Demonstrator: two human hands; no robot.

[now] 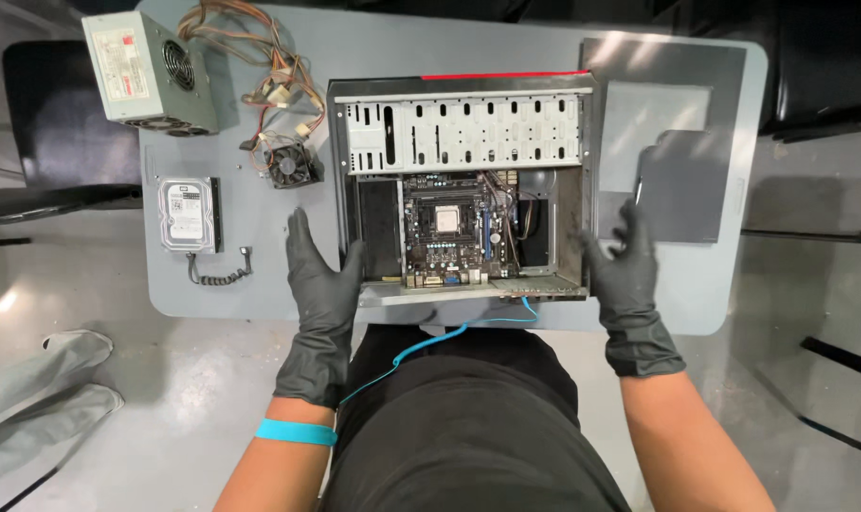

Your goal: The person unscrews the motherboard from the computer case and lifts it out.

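On the grey table [222, 294], at about ten o'clock, stood one grey metal power supply box [148, 71] with its bundle of coloured wires [260, 57]. Below it lay one silver hard drive [187, 215], and toward the middle one small black cooling fan [289, 165].

The left hand [321, 284], in a black glove, lay flat with its fingers spread against the left wall of the open grey metal computer case [463, 185], which sat at twelve o'clock from the person, with one green motherboard [452, 232] exposed inside. The right hand [625, 270], also gloved, was open and pressed near the case's right wall; neither hand was closed around anything.

One blue coiled cord [421, 346] ran from the case's near edge to the blue wrist strap [296, 432]. At three o'clock lay two dark grey flat side panels [681, 142], overlapping.

The case's near edge overhung the table edge, so I judged that a careless pull might tip it toward the lap. The cord might also snag.
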